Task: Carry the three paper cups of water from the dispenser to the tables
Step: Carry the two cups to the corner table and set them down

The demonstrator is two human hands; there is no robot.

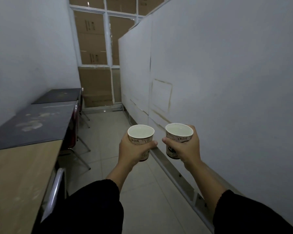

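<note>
My left hand [134, 151] grips one cup [141, 138], my right hand [184, 149] the other cup [178, 139], both level and apart so the water won't spill before the counter [32, 122].

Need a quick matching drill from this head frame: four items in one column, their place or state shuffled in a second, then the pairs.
Items
1. Printed paper cup on the left
2. Printed paper cup on the right
3. Dark stained tabletop
4. Light wood tabletop

Place or state
A. nearest the camera, along the left wall
B. gripped by the right hand
C. beyond the wood top, blotchy pale marks
D. gripped by the left hand

Pairs: 1-D, 2-B, 3-C, 4-A
</note>
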